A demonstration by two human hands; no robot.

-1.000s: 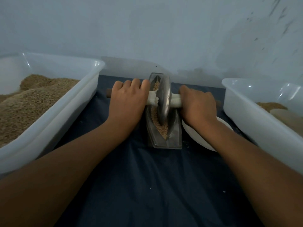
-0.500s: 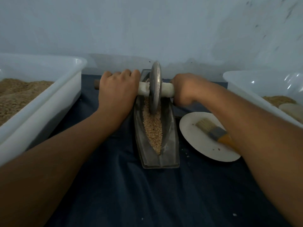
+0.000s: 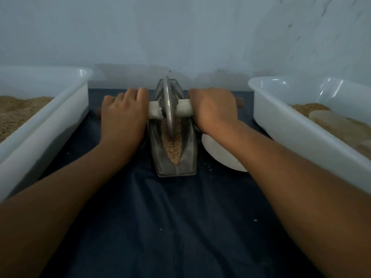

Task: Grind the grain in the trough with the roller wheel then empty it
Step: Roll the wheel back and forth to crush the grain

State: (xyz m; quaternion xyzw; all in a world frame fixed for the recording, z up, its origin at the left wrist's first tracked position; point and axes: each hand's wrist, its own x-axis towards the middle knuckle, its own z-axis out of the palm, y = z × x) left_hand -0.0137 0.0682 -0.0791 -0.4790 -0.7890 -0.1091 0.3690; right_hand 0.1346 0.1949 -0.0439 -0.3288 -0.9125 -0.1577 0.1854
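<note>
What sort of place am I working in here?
Probably a makeshift grain-grinding station, not a kitchen: a dark cloth against a bare wall, white tubs of grain on both sides, and a metal trough with a roller wheel between.

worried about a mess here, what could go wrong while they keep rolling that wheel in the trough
1. The trough is narrow and nothing visibly holds it, so an off-line push on the roller wheel may tip it and spill grain.
2. The right hand works above the white plate and could knock it.
</note>
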